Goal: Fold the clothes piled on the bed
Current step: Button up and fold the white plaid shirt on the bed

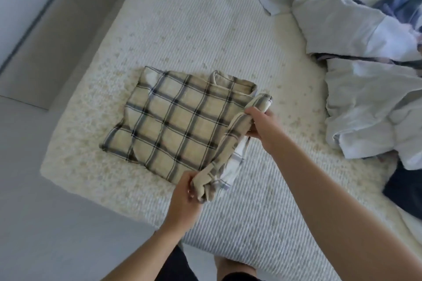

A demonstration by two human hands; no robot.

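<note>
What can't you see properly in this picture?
Head view only:
- Pile of pale blue and dark clothes: cut off by the right edge, blurred; garment kinds unclear.
- Beige checked shirt: folded, so its underside is hidden.
- Left hand fingers: tucked behind the gripped cloth.

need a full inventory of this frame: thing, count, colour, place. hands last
plaid shirt: 1, beige with dark checks, partly folded, flat on the bed's near left part, right edge lifted
unfolded clothes pile: 1 heap, pale blue and white with dark navy pieces, bed's right side; piece count cannot be told
bed cover: 1, cream, ribbed and textured, under everything
floor: grey, left of the bed
left hand: 1, grips the shirt's near right corner
right hand: 1, grips the shirt's right edge farther up
</note>
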